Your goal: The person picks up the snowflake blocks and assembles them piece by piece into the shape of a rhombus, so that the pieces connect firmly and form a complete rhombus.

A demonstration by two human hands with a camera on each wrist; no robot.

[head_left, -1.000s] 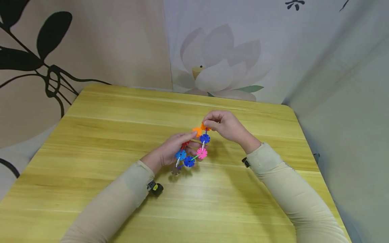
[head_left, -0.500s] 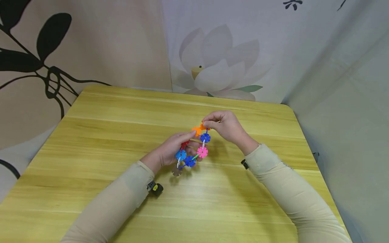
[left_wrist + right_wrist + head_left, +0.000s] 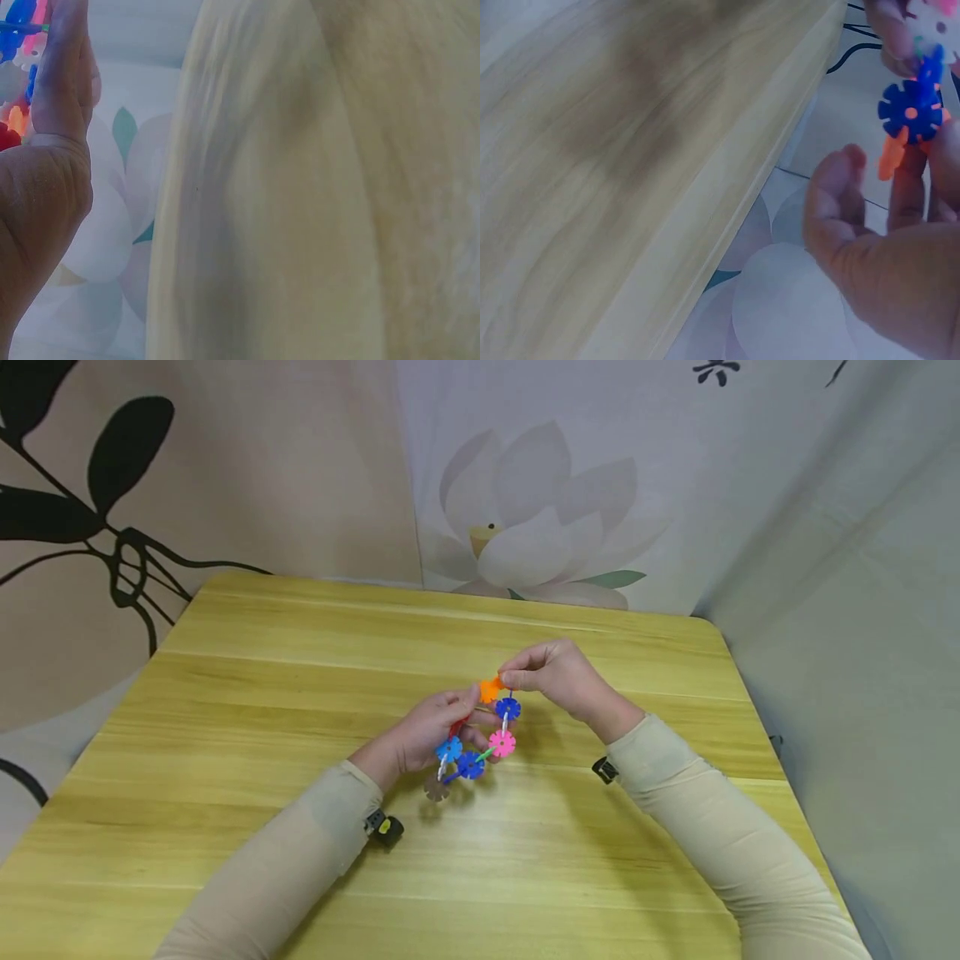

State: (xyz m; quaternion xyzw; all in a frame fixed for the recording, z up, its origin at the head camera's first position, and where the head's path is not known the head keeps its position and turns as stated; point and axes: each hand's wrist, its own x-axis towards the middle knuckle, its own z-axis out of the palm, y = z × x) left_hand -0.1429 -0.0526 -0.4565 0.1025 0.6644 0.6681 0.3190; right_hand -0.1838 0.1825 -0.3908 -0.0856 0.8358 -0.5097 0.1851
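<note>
A loop of notched plastic snowflake discs hangs above the table between both hands. My left hand (image 3: 420, 731) pinches an orange disc (image 3: 489, 691) near its thumb tip, and a red disc (image 3: 457, 725) sits against its palm side. My right hand (image 3: 561, 681) pinches the top of the loop, its fingers covering most of another orange disc. Below hang a blue disc (image 3: 508, 708), a pink disc (image 3: 502, 743), a dark blue disc (image 3: 470, 766), a brownish clear disc (image 3: 437, 789) and a light blue disc (image 3: 449, 749), joined by edge-on discs. Both wrist views show only part of the loop.
The wooden table (image 3: 300, 643) lies under both forearms, its far edge close to a patterned curtain (image 3: 555, 527). Pale fabric (image 3: 855, 610) hangs at the right side. A black camera (image 3: 388, 829) is strapped at the left wrist, with a black strap (image 3: 604, 769) at the right.
My right hand has shifted slightly down, and the loop hangs a little lower with it. Less of the upper orange disc shows beside the right fingertips. The left hand stays nearly where it was.
</note>
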